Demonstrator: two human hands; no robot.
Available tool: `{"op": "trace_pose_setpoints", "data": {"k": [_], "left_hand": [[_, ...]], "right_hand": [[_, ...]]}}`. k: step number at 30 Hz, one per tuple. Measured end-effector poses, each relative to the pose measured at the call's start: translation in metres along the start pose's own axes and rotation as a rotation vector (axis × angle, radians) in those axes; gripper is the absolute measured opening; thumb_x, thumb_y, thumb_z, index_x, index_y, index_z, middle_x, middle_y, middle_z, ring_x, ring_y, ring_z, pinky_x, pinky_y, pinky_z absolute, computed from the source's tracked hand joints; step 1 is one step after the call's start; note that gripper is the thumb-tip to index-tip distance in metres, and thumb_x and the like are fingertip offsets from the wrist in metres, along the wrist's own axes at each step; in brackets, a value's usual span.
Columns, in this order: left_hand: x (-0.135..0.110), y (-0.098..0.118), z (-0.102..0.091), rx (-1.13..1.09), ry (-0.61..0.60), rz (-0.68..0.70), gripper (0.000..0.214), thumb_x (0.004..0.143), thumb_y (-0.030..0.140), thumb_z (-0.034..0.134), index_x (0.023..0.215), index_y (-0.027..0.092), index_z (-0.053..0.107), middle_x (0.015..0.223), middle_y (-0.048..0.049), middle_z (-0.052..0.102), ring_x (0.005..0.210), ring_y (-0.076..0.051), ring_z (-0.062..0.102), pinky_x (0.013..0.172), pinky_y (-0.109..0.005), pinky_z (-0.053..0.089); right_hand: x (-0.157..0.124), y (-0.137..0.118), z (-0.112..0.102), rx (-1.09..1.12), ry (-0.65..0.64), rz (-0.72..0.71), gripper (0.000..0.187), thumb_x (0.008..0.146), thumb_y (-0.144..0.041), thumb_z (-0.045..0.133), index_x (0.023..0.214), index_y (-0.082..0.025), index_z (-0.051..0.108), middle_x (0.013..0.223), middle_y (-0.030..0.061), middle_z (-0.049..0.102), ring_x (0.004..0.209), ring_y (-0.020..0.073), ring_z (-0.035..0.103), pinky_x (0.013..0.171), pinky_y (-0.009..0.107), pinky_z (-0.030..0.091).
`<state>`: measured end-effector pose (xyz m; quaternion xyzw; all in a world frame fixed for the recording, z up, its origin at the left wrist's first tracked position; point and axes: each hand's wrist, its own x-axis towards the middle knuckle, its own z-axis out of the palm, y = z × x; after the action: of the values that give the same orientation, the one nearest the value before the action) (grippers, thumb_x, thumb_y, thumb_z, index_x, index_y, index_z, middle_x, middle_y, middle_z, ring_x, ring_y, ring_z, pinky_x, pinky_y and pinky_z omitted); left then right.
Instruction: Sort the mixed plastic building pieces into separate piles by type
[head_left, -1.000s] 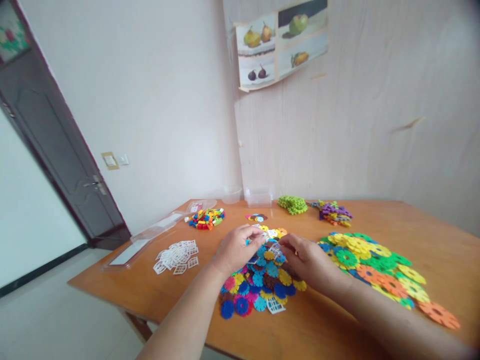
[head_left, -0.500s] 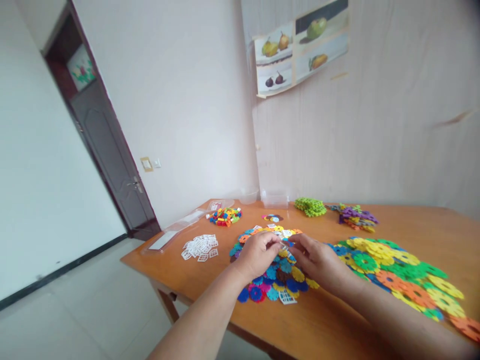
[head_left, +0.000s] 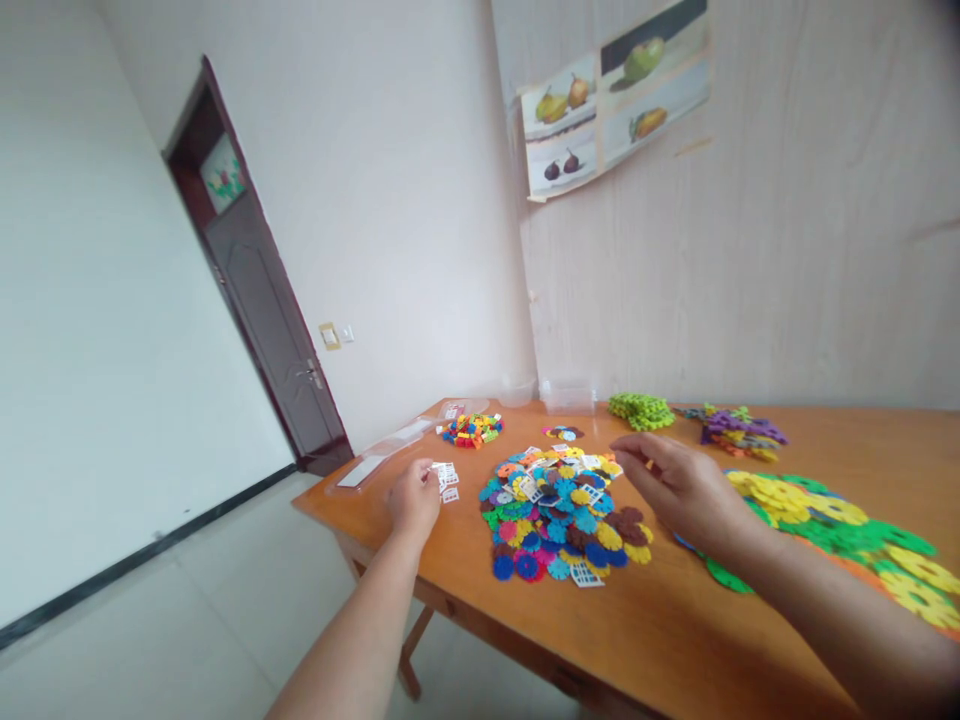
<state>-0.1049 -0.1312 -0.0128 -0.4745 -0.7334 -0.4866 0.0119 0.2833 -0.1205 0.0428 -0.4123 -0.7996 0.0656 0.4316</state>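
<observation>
My left hand [head_left: 415, 500] is over the pile of small white plastic window frames [head_left: 448, 478] on the left of the table. Its fingers are curled together, and what they hold, if anything, is hidden. Right of it lies a heap of small notched plastic discs [head_left: 540, 535] in many colours. White window frames [head_left: 587, 575] are mixed in among the discs. My right hand [head_left: 671, 490] hovers at the right side of this heap, thumb and fingers drawn together. Something small may be at its fingertips, too unclear to name.
Larger notched flower discs [head_left: 832, 520] spread along the right. Behind are small building bricks [head_left: 472, 430], green interlocking pieces [head_left: 640, 410], purple pieces [head_left: 742, 430] and a clear tub [head_left: 568, 398]. Clear lids [head_left: 382, 452] lie along the left table edge.
My hands, together over the disc heap before, have parted. The left went to the white window frames; the right drew back to the heap's right side. The view shifted slightly left.
</observation>
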Motion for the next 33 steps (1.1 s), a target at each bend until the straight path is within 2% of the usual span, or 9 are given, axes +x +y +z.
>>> {"op": "trace_pose_setpoints", "data": {"k": [3,6,11,15,19,25,27,33], "left_hand": [[0.000,0.001,0.001,0.095,0.038,0.018,0.026,0.081,0.038,0.057,0.100,0.023,0.067,0.095,-0.0115,0.073,0.104,-0.028,0.062,0.096,-0.041,0.034],[-0.001,0.005,0.003,0.269,0.023,0.017,0.028,0.085,0.035,0.052,0.105,0.024,0.066,0.101,-0.0111,0.073,0.107,-0.028,0.061,0.098,-0.044,0.031],[0.000,0.004,0.002,0.459,-0.011,-0.079,0.027,0.085,0.034,0.050,0.103,0.029,0.069,0.109,-0.0065,0.070,0.107,-0.029,0.058,0.091,-0.044,0.039],[-0.002,0.002,0.001,0.501,-0.015,-0.005,0.028,0.083,0.036,0.050,0.101,0.033,0.072,0.119,-0.0038,0.065,0.112,-0.030,0.054,0.090,-0.045,0.041],[-0.004,0.002,0.003,0.513,-0.071,0.124,0.027,0.080,0.042,0.056,0.101,0.039,0.073,0.131,0.0006,0.059,0.124,-0.029,0.045,0.103,-0.047,0.032],[-0.002,-0.002,0.007,0.572,-0.152,0.135,0.025,0.080,0.045,0.058,0.098,0.041,0.074,0.140,0.0003,0.052,0.135,-0.036,0.031,0.107,-0.062,0.018],[-0.001,-0.004,0.008,0.582,-0.143,0.145,0.024,0.080,0.043,0.057,0.096,0.039,0.074,0.139,-0.0006,0.053,0.134,-0.036,0.033,0.106,-0.061,0.021],[0.002,-0.007,0.009,0.635,-0.095,0.238,0.027,0.083,0.032,0.051,0.095,0.032,0.075,0.127,-0.0062,0.062,0.122,-0.029,0.047,0.106,-0.049,0.029]], "right_hand": [[-0.001,-0.003,-0.006,-0.060,-0.048,-0.043,0.025,0.091,-0.040,0.047,0.100,-0.025,0.065,0.090,0.0053,0.071,0.081,0.0204,0.065,0.072,0.030,0.048],[-0.010,-0.001,-0.010,-0.128,-0.102,-0.102,0.024,0.091,-0.038,0.048,0.101,-0.025,0.066,0.091,0.0054,0.070,0.080,0.0197,0.064,0.074,0.030,0.048],[-0.035,0.010,-0.008,-0.155,-0.116,-0.154,0.028,0.095,-0.040,0.044,0.100,-0.022,0.066,0.092,0.0061,0.070,0.084,0.0195,0.064,0.076,0.031,0.048],[-0.047,0.017,-0.005,-0.144,-0.113,-0.119,0.029,0.096,-0.040,0.043,0.097,-0.023,0.067,0.094,0.0053,0.071,0.085,0.0190,0.065,0.076,0.030,0.048],[-0.047,0.013,-0.004,-0.124,-0.121,-0.126,0.031,0.097,-0.040,0.041,0.096,-0.023,0.067,0.095,0.0059,0.071,0.086,0.0190,0.064,0.077,0.030,0.048],[-0.047,0.006,0.000,-0.134,-0.199,-0.091,0.035,0.097,-0.039,0.038,0.086,-0.023,0.066,0.080,0.0050,0.068,0.076,0.0185,0.062,0.072,0.029,0.046],[-0.047,0.006,0.002,-0.141,-0.208,-0.069,0.035,0.097,-0.039,0.037,0.085,-0.023,0.065,0.078,0.0049,0.067,0.075,0.0183,0.061,0.070,0.029,0.045],[-0.048,0.006,0.001,-0.150,-0.193,-0.018,0.037,0.095,-0.042,0.038,0.083,-0.023,0.067,0.076,0.0057,0.067,0.074,0.0185,0.061,0.068,0.027,0.044]]}}
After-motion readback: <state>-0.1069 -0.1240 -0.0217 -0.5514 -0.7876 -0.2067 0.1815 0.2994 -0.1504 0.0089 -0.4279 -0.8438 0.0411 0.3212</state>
